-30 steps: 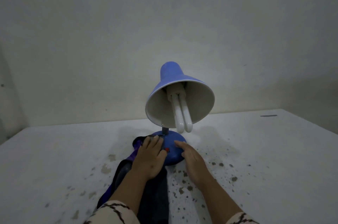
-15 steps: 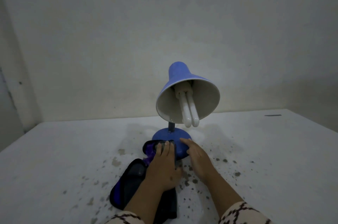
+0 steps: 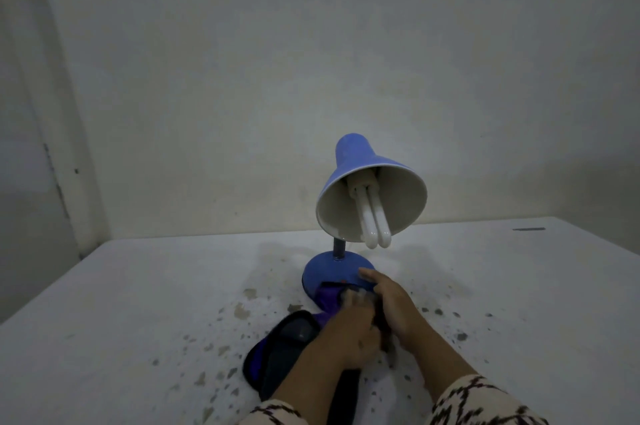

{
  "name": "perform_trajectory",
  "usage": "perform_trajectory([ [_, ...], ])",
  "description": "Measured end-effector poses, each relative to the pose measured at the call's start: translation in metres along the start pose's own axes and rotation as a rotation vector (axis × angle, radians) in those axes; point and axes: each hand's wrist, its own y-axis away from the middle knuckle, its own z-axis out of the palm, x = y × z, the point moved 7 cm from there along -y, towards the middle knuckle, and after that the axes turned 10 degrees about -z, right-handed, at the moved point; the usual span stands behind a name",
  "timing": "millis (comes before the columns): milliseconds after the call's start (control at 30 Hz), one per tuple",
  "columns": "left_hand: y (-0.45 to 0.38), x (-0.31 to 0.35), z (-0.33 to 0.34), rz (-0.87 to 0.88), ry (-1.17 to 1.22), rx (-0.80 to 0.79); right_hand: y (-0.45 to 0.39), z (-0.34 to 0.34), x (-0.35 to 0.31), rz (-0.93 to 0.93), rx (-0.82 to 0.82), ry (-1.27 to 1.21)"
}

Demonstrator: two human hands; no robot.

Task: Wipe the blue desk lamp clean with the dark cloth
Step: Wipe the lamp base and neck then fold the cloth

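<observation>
A blue desk lamp (image 3: 367, 196) with a smooth, conical metal shade stands on a white, matte worktop (image 3: 138, 303), toward the far middle of the surface. The shade tilts toward the near side, showing a cream inner face and a white twin-tube bulb (image 3: 374, 220) that pokes out past the rim. A short dark stem (image 3: 338, 249) joins the shade to a round, domed blue base (image 3: 327, 270) with a small red switch (image 3: 343, 281) on its near slope.

A dark cloth (image 3: 287, 348), soft and folded with purple lining showing at its edges, lies on the worktop from the near middle up onto the near edge of the base. The left hand (image 3: 349, 331) rests on top of the cloth with fingers bent down over it, pressing the purple end against the base; the fingertips are blurred, so how tightly they curl cannot be told. The right hand (image 3: 388, 303) lies just right of it, fingers fairly straight and laid on the near right side of the base, touching the left hand and the cloth's edge.

Grey-brown flecks and chipped patches (image 3: 242, 312) speckle the worktop around the base. Patterned cream-and-dark sleeves (image 3: 485, 404) show at the near edge. A plain pale wall (image 3: 311, 43) rises behind.
</observation>
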Motion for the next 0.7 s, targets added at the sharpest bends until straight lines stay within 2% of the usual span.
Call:
perform_trajectory([
  [100, 0.001, 0.009, 0.005, 0.039, 0.183, 0.004, 0.004, -0.011, -0.003, 0.028, 0.050, -0.113],
  [233, -0.006, 0.006, -0.015, -0.021, 0.475, 0.086, 0.010, -0.033, 0.007, 0.151, 0.119, -0.245],
  [433, -0.012, 0.014, -0.012, -0.281, 0.879, 0.001, 0.019, -0.063, 0.008, 0.140, 0.120, -0.117],
  [600, -0.011, 0.037, -0.012, -0.421, 1.304, -0.006, 0.023, -0.081, 0.004, 0.089, 0.269, -0.141],
  [700, -0.009, 0.051, 0.005, -0.424, 1.618, -0.040, 0.025, -0.073, -0.007, 0.077, 0.183, -0.143],
])
